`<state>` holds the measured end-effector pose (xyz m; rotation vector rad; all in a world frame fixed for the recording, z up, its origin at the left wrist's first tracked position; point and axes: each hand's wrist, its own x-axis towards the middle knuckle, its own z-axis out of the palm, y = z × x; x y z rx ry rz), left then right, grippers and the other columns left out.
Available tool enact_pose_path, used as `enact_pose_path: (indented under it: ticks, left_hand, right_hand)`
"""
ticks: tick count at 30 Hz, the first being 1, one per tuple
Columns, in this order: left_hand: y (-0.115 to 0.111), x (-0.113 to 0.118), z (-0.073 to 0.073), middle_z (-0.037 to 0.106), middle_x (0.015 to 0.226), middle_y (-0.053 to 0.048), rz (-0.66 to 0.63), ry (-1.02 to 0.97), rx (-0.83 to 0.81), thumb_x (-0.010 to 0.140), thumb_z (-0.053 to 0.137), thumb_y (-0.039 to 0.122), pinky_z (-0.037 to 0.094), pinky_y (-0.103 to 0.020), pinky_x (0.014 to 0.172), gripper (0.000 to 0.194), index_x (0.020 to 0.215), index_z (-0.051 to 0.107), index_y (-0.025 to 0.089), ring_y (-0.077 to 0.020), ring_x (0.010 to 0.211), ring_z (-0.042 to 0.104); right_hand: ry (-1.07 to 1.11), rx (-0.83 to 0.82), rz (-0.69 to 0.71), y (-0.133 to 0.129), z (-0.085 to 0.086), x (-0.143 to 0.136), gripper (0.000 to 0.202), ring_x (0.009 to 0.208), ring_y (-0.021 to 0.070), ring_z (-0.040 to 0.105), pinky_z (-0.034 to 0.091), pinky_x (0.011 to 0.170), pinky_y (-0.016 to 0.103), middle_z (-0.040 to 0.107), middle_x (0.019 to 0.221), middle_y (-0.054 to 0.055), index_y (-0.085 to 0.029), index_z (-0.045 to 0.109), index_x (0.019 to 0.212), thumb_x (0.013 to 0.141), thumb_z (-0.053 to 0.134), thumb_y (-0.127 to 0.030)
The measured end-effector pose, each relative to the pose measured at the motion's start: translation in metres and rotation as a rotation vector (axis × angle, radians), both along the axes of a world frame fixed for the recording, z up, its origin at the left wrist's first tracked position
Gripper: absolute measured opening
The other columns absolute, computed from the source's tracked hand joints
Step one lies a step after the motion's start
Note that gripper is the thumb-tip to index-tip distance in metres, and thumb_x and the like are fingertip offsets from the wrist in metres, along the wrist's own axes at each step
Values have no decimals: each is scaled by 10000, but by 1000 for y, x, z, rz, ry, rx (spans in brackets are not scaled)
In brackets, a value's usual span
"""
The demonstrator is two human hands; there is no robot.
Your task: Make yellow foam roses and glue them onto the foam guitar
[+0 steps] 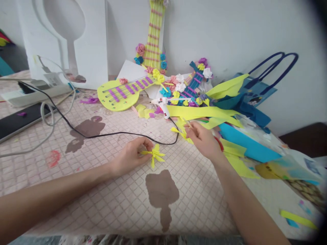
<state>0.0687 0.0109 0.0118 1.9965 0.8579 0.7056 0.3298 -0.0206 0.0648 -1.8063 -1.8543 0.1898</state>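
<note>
My left hand [134, 152] pinches a small yellow paper flower [154, 154] with several narrow petals, held just over the quilted cloth. To its right, my right hand [203, 137] is closed, thumb and finger together on a thin pale stick [187, 122]. Another yellow paper piece with a twisted tip [176, 130] lies just left of that hand. Beyond both hands rests a white glue gun [164, 108], its black cord [122, 133] looping across the cloth behind my left hand.
Yellow paper guitar [122, 96] and paper flowers [178, 85] lie at the back. Yellow strips [199, 111], a blue sheet [250, 143] and a blue bag [259, 90] crowd the right. A power strip [35, 89] and dark phone [22, 119] are at left.
</note>
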Motion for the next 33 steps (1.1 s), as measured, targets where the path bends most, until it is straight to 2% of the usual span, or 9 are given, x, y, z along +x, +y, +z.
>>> enact_pose_path:
  ticks: [3, 8, 15, 19, 23, 27, 33]
  left_hand:
    - [0, -1, -2, 612, 898, -27, -19, -5, -18, 762, 567, 170, 499, -226, 626, 146, 905, 534, 169, -133, 781, 592]
    - [-1, -2, -3, 606, 906, -28, -22, -3, -30, 774, 561, 179, 503, -222, 624, 150, 920, 528, 172, -131, 786, 592]
    - [-3, 0, -4, 591, 896, -29, -22, 49, 99, 758, 548, 131, 495, -214, 623, 154, 907, 543, 171, -143, 825, 580]
    - [-3, 1, -5, 593, 883, -24, -23, 63, 131, 756, 544, 114, 494, -218, 643, 161, 906, 548, 171, -140, 817, 578]
    - [-3, 0, -5, 593, 856, -17, -14, 62, 146, 751, 554, 111, 479, -208, 626, 167, 909, 546, 165, -125, 767, 574]
    - [-2, 0, -7, 598, 845, -17, -22, 61, 144, 754, 569, 132, 465, -201, 599, 157, 907, 548, 158, -111, 716, 568]
    - [-3, 1, -5, 622, 851, -31, -27, 28, 146, 764, 580, 162, 466, -206, 595, 142, 905, 564, 149, -111, 702, 576]
  right_hand:
    - [-19, -70, 78, -1, -10, -10, 231, 648, 165, 535, 342, 566, 266, 594, 709, 6, -227, 505, 847, 922, 351, -381]
    - [-13, -26, 104, 0, -24, -16, 199, 598, 143, 467, 307, 551, 259, 506, 642, -17, -224, 443, 733, 902, 394, -316]
    - [-19, -120, 193, -4, -34, -31, 119, 642, 141, 487, 333, 587, 253, 564, 738, -1, -216, 456, 770, 872, 431, -272]
    - [-8, -66, 178, -8, -34, -35, 108, 659, 142, 497, 340, 604, 257, 560, 735, 0, -215, 468, 781, 870, 442, -271]
    - [58, -102, 301, -21, -30, -50, 186, 595, 115, 471, 334, 563, 241, 518, 654, -26, -216, 451, 690, 862, 476, -283]
    - [58, -112, 396, -32, -33, -67, 119, 641, 113, 509, 367, 594, 237, 560, 734, -17, -213, 502, 764, 835, 545, -298]
    - [-9, -35, 318, -31, -42, -77, 96, 723, 131, 559, 373, 626, 252, 601, 847, 2, -212, 498, 855, 810, 571, -257]
